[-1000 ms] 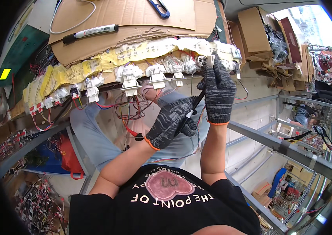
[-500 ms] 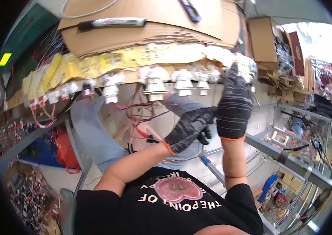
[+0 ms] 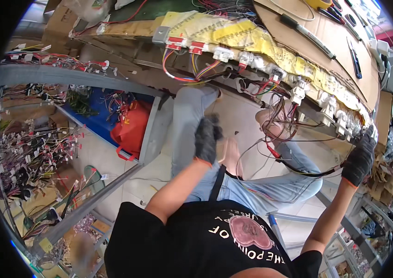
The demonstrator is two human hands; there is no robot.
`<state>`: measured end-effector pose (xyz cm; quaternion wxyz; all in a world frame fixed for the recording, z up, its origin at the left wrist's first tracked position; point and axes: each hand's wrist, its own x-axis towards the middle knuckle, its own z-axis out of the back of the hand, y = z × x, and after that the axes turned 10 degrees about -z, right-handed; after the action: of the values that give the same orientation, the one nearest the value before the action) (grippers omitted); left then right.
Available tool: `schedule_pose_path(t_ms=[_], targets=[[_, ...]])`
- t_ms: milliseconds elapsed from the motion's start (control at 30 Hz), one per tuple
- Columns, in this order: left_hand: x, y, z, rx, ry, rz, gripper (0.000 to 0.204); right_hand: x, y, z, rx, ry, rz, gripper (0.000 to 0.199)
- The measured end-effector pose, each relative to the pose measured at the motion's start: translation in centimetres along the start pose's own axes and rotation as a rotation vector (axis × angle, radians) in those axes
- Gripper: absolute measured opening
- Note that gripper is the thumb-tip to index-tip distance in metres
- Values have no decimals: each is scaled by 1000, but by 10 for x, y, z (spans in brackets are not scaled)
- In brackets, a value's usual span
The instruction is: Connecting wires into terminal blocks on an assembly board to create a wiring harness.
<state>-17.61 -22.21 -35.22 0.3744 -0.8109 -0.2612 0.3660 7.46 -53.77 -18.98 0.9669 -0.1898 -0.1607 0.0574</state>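
Note:
My right hand point(image 3: 359, 160), in a dark striped glove with an orange cuff, reaches to the right end of the connector row. Its fingers are drawn together against a white plug connector point(image 3: 341, 124) group; what they grip is hidden. A wire harness point(image 3: 293, 170) in black sleeving runs up to this hand from over my leg. My left hand point(image 3: 207, 139), gloved alike, hangs over my lap, apart from the board, its fingers smeared by motion. Red and white connectors point(image 3: 197, 47) with coloured wires sit along the yellow-taped board edge point(image 3: 247, 39).
On the cardboard point(image 3: 293, 11) lie a marker pen point(image 3: 307, 36) and a blue utility knife point(image 3: 355, 58). A red bag point(image 3: 134, 125) rests in a blue bin at left. Metal frame bars point(image 3: 85, 208) stand around me, with heaps of wire harnesses point(image 3: 38, 153) at left.
The view has swung to the left. My left hand has left my right hand's side and moved left over my lap. My right hand stays at the row's right end.

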Motion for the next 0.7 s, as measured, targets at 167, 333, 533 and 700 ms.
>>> schedule_pose_path(t_ms=[167,333,533,700], targets=[[96,-22,0,-299,-71,-110,24,26,-16,-27,157,147,-61,51],[116,6,4,156,-67,-473,19,18,-22,-27,263,135,-86,48],[58,-32,-67,988,368,-1404,17,7,7,6,61,48,-66,50],[45,-45,-106,729,191,-1082,8,12,2,-11,97,-5,-52,49]])
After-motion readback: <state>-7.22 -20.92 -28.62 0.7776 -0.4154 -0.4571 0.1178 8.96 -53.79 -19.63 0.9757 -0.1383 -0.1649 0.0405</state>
